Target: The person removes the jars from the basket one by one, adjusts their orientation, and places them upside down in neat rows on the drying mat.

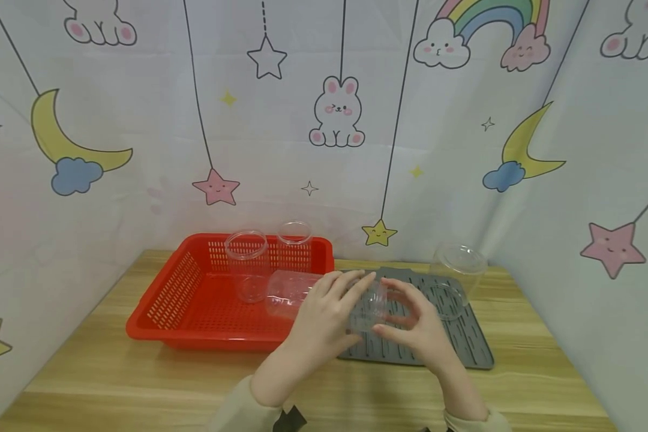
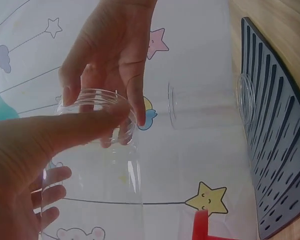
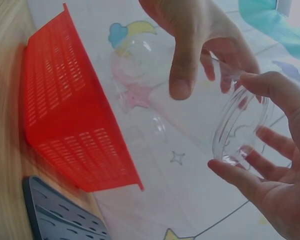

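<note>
A clear cup (image 1: 287, 294) lies on its side in the air between both hands, its body reaching over the right part of the red basket. My left hand (image 1: 326, 315) holds it around the body, thumb on one side and fingers on the other. At its right end, my right hand (image 1: 421, 327) grips the ringed end with thumb and fingers spread around it. The right wrist view shows these right-hand fingers (image 3: 235, 177) against the thick ring. In the left wrist view, the cup's see-through wall (image 2: 97, 175) runs away from the right hand.
Two more clear cups, one nearer (image 1: 248, 270) and one behind it (image 1: 294, 252), stand upright in the red basket (image 1: 210, 344). Another clear cup (image 1: 459, 282) stands on the grey ridged mat (image 1: 475, 354) at the right. A patterned cloth (image 1: 281, 138) hangs behind the wooden table (image 1: 81, 372).
</note>
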`<state>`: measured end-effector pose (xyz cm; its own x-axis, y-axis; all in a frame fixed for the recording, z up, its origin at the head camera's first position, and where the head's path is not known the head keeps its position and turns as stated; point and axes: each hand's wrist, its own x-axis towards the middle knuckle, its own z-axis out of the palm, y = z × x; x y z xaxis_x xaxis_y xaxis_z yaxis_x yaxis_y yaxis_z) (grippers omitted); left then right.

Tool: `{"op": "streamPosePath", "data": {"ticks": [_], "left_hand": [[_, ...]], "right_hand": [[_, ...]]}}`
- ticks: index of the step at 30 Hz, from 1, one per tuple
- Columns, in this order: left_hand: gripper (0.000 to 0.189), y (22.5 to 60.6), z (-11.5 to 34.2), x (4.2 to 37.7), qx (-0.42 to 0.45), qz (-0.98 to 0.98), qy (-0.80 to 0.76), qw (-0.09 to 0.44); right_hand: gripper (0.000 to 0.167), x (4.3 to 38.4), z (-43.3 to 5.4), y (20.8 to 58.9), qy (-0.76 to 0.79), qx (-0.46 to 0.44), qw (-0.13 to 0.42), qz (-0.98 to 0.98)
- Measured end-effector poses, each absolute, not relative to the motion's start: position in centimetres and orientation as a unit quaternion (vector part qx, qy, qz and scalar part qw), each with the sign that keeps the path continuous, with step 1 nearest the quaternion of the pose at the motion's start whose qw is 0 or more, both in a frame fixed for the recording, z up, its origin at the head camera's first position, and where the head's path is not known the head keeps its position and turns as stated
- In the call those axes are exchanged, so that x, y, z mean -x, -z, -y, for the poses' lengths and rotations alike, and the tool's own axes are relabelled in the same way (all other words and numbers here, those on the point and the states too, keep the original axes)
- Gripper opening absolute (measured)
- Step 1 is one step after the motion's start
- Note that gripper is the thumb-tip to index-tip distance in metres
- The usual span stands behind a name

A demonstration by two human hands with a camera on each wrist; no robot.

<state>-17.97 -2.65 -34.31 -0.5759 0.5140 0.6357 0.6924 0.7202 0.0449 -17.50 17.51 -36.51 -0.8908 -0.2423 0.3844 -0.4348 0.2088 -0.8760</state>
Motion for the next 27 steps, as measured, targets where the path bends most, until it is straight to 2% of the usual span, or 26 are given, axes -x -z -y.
{"op": "streamPosePath", "data": {"ticks": [4, 8, 15, 20, 27], "left_hand": [[0.106, 34.3, 3.1, 18.4, 0.352, 0.874, 0.185, 0.28], [0.105, 34.4, 3.8, 19.2, 0.333, 0.853, 0.276, 0.29], [0.097, 34.7, 5.2, 19.9, 0.2, 0.764, 0.539, 0.293], [0.098, 35.0, 5.8, 20.2, 0.117, 0.682, 0.681, 0.239], [0.088, 35.8, 5.7, 20.7, 0.098, 0.535, 0.83, 0.123]], "right_hand": [[0.07, 17.5, -17.8, 36.2, -0.588, -0.211, 0.092, 0.776], [0.071, 17.6, -18.3, 36.0, -0.588, -0.195, 0.105, 0.778], [0.071, 17.6, -19.1, 36.0, -0.619, -0.155, 0.119, 0.761], [0.07, 17.7, -19.2, 36.1, -0.673, -0.175, 0.145, 0.704], [0.07, 17.8, -18.8, 36.5, -0.72, -0.221, 0.171, 0.635]]}}
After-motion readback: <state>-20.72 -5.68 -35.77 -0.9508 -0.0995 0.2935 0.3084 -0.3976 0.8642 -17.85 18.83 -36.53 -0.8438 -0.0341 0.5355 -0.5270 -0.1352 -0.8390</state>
